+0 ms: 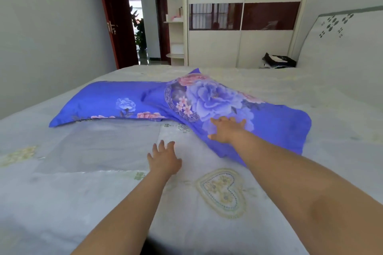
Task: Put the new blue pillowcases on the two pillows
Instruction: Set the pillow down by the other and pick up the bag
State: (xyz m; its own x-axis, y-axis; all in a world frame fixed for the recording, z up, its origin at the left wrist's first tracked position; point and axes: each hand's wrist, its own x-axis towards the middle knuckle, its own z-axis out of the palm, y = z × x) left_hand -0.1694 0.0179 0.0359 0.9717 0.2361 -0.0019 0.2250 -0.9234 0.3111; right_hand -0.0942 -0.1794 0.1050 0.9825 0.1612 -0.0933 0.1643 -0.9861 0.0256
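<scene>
Two pillows in blue pillowcases lie on the bed point(103, 172), out ahead of both hands. The right hand point(224, 130) rests flat on the nearer pillow point(269, 128), fingers straight and spread over its lower part, just below the large printed flower. The left hand point(164, 158) lies on the pale bedspread with its fingers spread and holding nothing — it is near the nearer pillow's left edge but apart from it, and well short of the farther pillow point(99, 101). The nearer pillow runs diagonally from the far middle of the bed down toward the right, and its upper end overlaps the right end of the farther pillow, which stretches to the left. Both covers are a bright violet-blue; the nearer one carries a big pale-blue bloom with pink blossoms and a dark patterned band, the farther one a small blue flower and pink blooms along its near edge — that edge looks slightly lifted from the bedspread.
</scene>
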